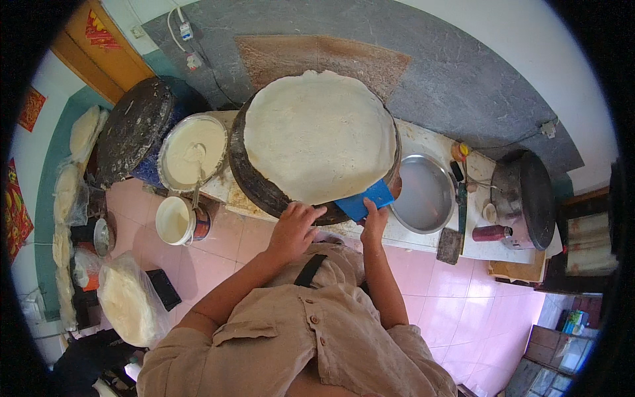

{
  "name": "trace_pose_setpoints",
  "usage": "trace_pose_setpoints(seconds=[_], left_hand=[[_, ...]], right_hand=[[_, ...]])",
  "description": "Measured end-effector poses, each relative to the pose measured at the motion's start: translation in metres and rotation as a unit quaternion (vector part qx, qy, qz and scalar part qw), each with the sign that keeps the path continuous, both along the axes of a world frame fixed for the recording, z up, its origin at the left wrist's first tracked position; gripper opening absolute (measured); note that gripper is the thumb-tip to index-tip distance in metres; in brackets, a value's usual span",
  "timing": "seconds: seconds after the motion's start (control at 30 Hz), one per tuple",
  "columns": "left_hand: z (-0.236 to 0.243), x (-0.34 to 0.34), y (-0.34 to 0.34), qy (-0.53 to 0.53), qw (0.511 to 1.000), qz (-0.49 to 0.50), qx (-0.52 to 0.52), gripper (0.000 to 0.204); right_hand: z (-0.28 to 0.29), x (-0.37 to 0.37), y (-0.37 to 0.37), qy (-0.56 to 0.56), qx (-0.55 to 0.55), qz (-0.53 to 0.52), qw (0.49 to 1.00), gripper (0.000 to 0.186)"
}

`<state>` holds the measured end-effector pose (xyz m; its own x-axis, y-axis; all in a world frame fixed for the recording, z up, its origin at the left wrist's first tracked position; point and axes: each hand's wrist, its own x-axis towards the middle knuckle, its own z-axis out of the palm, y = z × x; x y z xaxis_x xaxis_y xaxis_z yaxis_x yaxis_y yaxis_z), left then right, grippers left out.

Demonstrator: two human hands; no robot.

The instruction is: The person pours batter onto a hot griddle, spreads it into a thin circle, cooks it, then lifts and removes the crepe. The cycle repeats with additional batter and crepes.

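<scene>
A large, pale, thin flatbread (321,139) lies on a round dark griddle (248,182) in front of me, spread nearly to its edge. My right hand (375,221) grips a flat blue scraper (364,200) by its near corner. The scraper's blade is against the flatbread's near right edge; I cannot tell how far it reaches underneath. At the griddle's near rim, my left hand (296,228) holds nothing, with its index finger stretched out and the others loosely bent. It is close to the flatbread's near edge.
Left of the griddle stands a basin of batter (194,149) with a ladle (198,178), above a white bucket (175,221). To the right are a metal basin (423,192), a brush (451,245), a red bottle (493,233) and a dark-lidded pot (529,198). Bagged flatbreads (132,301) sit at lower left.
</scene>
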<state>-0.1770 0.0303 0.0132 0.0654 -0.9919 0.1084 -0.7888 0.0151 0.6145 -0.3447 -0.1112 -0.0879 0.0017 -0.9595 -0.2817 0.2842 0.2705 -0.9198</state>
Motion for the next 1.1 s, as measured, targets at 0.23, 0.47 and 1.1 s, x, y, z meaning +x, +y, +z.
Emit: trace_pose_setpoints(seconds=[0.23, 0.47, 1.1], left_hand=[[-0.033, 0.014, -0.046, -0.166, 0.985, 0.049, -0.030, 0.064], [-0.045, 0.023, -0.072, -0.093, 0.991, 0.071, -0.072, 0.031], [0.027, 0.061, -0.129, -0.184, 0.967, 0.017, -0.173, 0.014]], right_hand=[[0.026, 0.010, -0.004, 0.000, 0.060, 0.001, 0.998, 0.028], [0.034, -0.011, 0.002, 0.008, 0.071, 0.017, 0.997, 0.032], [0.007, -0.093, 0.039, -0.016, 0.096, 0.021, 0.995, 0.031]])
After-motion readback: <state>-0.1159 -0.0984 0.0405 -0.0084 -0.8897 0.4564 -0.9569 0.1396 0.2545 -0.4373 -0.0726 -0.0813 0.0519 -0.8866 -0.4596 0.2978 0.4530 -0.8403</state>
